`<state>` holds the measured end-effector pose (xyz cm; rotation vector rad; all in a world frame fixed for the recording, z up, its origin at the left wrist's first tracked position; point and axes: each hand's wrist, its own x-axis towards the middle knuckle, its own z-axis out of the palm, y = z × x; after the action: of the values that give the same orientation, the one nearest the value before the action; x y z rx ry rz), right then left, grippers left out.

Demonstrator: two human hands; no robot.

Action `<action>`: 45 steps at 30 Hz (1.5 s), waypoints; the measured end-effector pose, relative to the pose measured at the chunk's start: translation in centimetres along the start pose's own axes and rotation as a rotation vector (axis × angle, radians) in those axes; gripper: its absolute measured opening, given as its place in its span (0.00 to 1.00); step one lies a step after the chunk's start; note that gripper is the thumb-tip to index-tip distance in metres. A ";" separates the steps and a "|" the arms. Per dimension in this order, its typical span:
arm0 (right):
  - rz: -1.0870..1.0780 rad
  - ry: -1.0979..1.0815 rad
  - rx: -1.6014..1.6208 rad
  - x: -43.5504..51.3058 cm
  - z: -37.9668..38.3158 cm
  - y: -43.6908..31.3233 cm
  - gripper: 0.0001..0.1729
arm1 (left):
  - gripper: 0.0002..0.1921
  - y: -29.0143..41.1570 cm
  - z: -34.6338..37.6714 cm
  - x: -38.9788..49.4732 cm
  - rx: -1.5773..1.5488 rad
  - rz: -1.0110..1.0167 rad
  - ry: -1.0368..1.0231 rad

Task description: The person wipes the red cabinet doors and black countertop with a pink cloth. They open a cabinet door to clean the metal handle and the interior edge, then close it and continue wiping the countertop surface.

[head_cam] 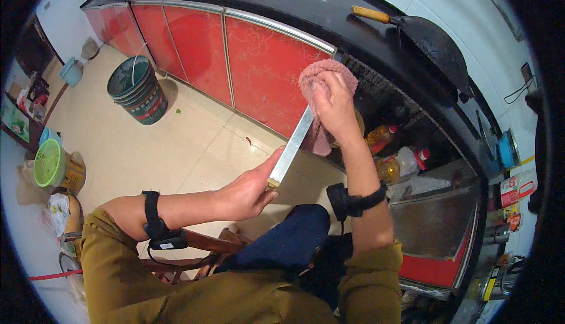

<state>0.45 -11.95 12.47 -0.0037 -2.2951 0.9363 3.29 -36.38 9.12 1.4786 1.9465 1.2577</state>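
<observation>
In the middle of the head view, a cabinet door [291, 145] is seen edge-on, with its silver metal edge running up and to the right. My left hand [249, 191] grips the door's near lower end, thumb on one side and fingers below. My right hand [333, 101] holds a pink cloth [329, 70] bunched against the upper part of the metal edge. Part of the cloth hangs below that hand. The cloth hides the door's far end.
Red cabinet doors [265, 72] run under a black countertop [309, 10], where a wok [435, 50] lies. Bottles [408, 160] stand inside the open cabinet at right. A dark green bucket [143, 92] is on the tiled floor; a wooden chair [212, 242] is near my legs.
</observation>
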 end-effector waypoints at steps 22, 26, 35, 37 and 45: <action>-0.085 -0.097 -0.012 -4.1 0.2 -6.8 0.09 | 0.45 0.2 -0.4 -0.3 -0.032 -0.022 0.042; -0.025 -0.133 -0.108 -5.3 -0.3 -8.3 0.09 | 0.41 -0.2 0.3 -0.2 -0.020 -0.006 0.072; -0.049 -0.259 -0.030 -8.7 -1.1 -10.4 0.08 | 0.27 -1.0 0.5 -0.2 0.097 -0.077 -0.117; -0.069 -0.195 -0.083 -7.5 -0.6 -9.4 0.08 | 0.32 -0.7 0.4 -0.4 0.038 -0.096 -0.038; -0.014 -0.114 -0.192 -4.2 0.3 -8.0 0.07 | 0.43 -0.7 0.0 -0.3 0.009 0.035 0.084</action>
<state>5.44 -19.02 14.94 -0.0162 -2.4789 0.7228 3.00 -36.65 8.50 1.4930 1.9897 1.3479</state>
